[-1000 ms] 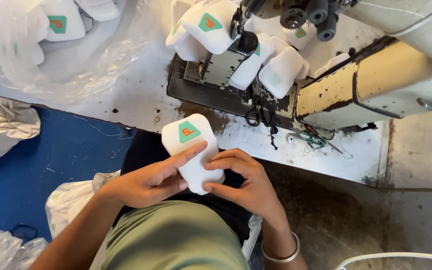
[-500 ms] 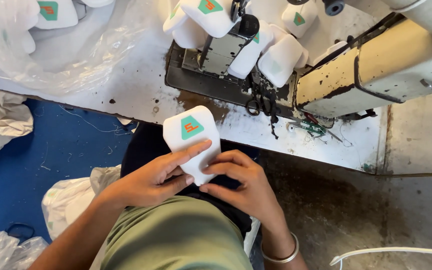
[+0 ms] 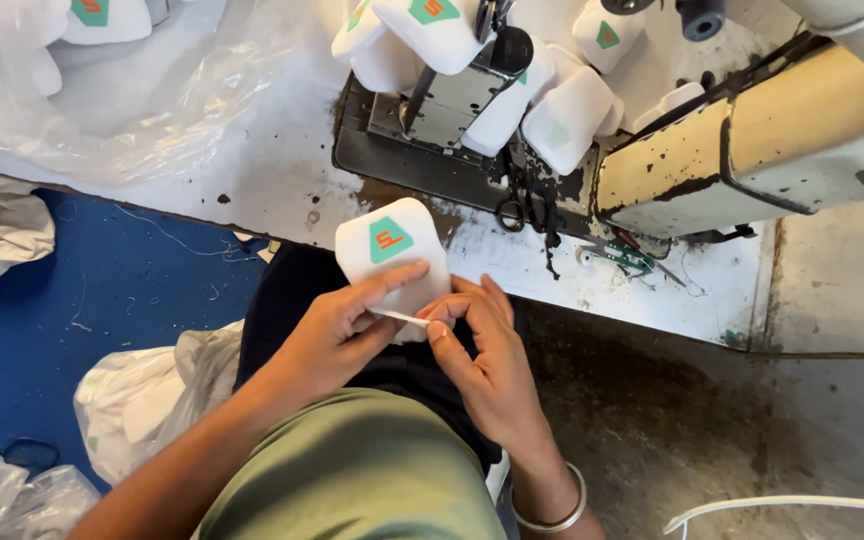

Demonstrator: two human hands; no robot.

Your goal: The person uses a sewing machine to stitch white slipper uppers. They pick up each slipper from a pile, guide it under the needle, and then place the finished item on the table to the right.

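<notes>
head | left hand [image 3: 337, 330] and right hand [image 3: 482, 345] both pinching white fabric piece [image 3: 394, 262] over lap | piece's long axis toward 12 o'clock, above fingers | sewing machine [image 3: 752, 150] at 1 o'clock on surface [image 3: 272, 170]

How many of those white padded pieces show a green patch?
6: one white piece in both hands, one top left, four on the sewing machine. Others may be hidden in the pile.

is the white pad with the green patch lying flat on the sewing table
No, both hands, left hand and right hand, hold the white pad over the lap.
</notes>
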